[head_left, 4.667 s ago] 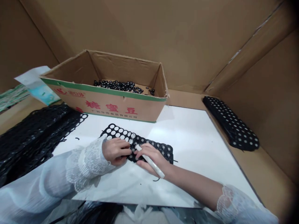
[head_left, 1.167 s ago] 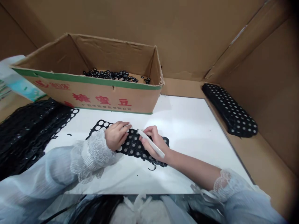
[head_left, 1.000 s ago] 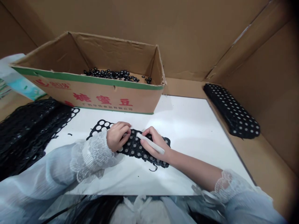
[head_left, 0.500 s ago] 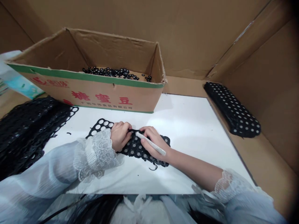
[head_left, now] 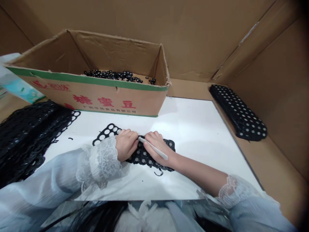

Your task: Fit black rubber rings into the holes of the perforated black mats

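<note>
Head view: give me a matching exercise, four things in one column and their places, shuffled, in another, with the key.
Things
1. white pen-like tool
2. small black rings
3. black block with pale dots
4. perforated black sheet

Places
A. inside the cardboard box
B. partly under the left hand and the right hand
C. beyond the right edge of the white board
D. held in the right hand

Pairs: 1-D, 2-A, 3-C, 4-B

- Sheet (head_left: 145, 158) looks like rubber or plastic.
- Stick (head_left: 155, 149) looks plastic, smooth.
- Board (head_left: 193, 129) is smooth, glossy.
- Box (head_left: 113, 106) is matt cardboard, rough-edged.
- Sleeves (head_left: 55, 172) are thin cloth, cuffs (head_left: 102, 159) lace.
</note>
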`<control>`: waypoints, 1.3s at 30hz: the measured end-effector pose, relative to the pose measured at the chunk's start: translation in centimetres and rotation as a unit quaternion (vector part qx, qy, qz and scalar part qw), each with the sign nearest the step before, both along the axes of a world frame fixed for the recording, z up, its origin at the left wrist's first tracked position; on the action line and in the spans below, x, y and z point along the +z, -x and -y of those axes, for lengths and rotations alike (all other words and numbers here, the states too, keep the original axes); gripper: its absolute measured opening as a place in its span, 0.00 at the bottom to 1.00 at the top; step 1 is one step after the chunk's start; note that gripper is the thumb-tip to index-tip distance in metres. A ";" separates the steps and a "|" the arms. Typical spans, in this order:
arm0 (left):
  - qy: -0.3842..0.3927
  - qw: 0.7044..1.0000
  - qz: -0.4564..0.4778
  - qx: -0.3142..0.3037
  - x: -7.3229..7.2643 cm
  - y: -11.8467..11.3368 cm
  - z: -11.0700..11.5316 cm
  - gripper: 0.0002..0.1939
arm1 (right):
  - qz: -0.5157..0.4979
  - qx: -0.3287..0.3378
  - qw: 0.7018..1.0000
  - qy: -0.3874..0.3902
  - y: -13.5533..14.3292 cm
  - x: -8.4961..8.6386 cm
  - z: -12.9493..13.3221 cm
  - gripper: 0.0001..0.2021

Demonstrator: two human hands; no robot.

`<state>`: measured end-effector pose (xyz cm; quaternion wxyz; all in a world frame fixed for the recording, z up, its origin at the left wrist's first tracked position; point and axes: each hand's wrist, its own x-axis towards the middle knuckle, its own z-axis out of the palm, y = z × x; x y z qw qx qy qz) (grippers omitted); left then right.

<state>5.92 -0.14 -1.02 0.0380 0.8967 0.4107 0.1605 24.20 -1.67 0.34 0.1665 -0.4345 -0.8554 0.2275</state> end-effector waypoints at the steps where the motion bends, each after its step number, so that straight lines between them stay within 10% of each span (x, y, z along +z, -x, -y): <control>1: -0.013 1.000 -0.001 -0.002 0.1 -0.2 0.2 0.10 | 0.007 -0.003 1.000 -0.007 0.1 0.0 0.0 0.09; 13: 0.167 0.983 0.073 0.027 -0.4 1.8 -1.7 0.14 | -0.177 -0.051 0.972 0.146 -0.4 0.0 -1.2 0.17; 23: 0.169 0.981 0.093 0.036 -0.1 1.4 -1.4 0.13 | -0.174 -0.071 0.970 0.157 -0.1 -0.1 -0.9 0.17; 32: 0.022 0.999 0.038 -0.003 0.1 0.0 0.6 0.09 | -0.124 -0.063 0.985 0.105 0.3 -0.4 -0.5 0.16; 39: 0.144 0.983 0.107 0.028 -0.1 1.4 -0.9 0.13 | -0.223 -0.069 0.957 0.175 -0.5 -0.1 -1.2 0.18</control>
